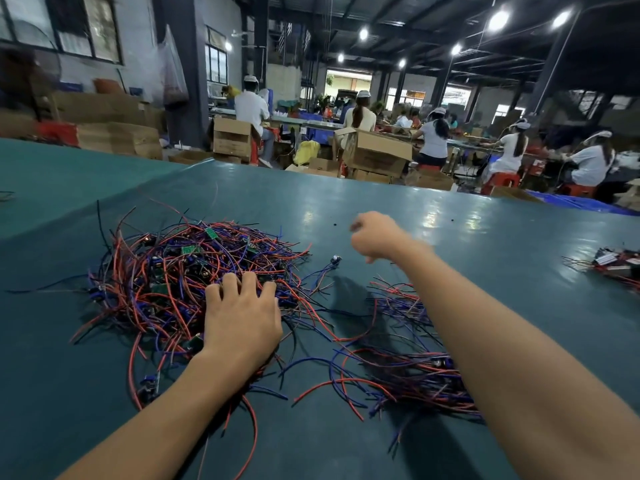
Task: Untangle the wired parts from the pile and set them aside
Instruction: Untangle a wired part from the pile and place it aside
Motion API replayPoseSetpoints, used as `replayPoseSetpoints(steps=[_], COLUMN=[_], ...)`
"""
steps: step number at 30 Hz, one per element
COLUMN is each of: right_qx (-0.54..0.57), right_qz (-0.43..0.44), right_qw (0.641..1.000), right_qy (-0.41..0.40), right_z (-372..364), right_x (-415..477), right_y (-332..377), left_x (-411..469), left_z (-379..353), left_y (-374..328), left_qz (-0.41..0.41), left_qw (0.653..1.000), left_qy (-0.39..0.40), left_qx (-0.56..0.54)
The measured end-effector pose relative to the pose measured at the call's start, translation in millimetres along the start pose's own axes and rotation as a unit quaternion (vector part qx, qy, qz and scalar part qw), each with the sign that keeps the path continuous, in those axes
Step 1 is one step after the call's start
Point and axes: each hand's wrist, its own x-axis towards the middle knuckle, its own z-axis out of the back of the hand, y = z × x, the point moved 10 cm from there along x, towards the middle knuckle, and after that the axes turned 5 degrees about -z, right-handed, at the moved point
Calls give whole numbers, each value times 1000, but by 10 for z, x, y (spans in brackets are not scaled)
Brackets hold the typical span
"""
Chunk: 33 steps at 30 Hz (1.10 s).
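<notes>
A tangled pile of red, blue and black wires with small green circuit boards (180, 271) lies on the teal table (485, 244) at centre left. My left hand (242, 317) presses down on the pile's near right side, and its fingertips sink among the wires. My right hand (377, 237) is raised above the table to the right of the pile, blurred, with its fingers curled. Whether it pinches a wire is not visible. One small wired part (335, 260) with blue leads sits just left of that hand. A second bundle of wired parts (415, 362) lies under my right forearm.
Another small heap of wired parts (613, 263) sits at the table's right edge. Loose wire ends stick out around both piles. Beyond the far table edge are cardboard boxes (374, 154) and several seated workers.
</notes>
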Motion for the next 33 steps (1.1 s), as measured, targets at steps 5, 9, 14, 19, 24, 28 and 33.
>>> replayPoseSetpoints(steps=[5, 9, 14, 19, 24, 28, 33], right_qx=[-127, -132, 68, 226, 494, 606, 670], right_qz=[102, 113, 136, 141, 163, 152, 153], right_qw=[984, 985, 976, 930, 834, 772, 724], right_qy=[70, 24, -153, -255, -181, -118, -55], right_z=[-794, -731, 361, 976, 633, 164, 1], right_x=[321, 366, 114, -486, -1110, -1457, -1572], right_y=[148, 25, -27, -148, -172, -125, -76], left_x=[24, 45, 44, 41, -21, -85, -57], left_z=[-38, -68, -48, -16, 521, 711, 551], left_y=[-8, 23, 19, 32, -123, -310, -246], left_qz=[-1, 8, 9, 22, -42, -113, -101], left_qw=[1000, 1000, 1000, 1000, 977, 957, 966], left_qy=[-4, -3, -6, 2, -177, -223, -164], left_qx=[-10, -22, -8, -20, -108, -149, -174])
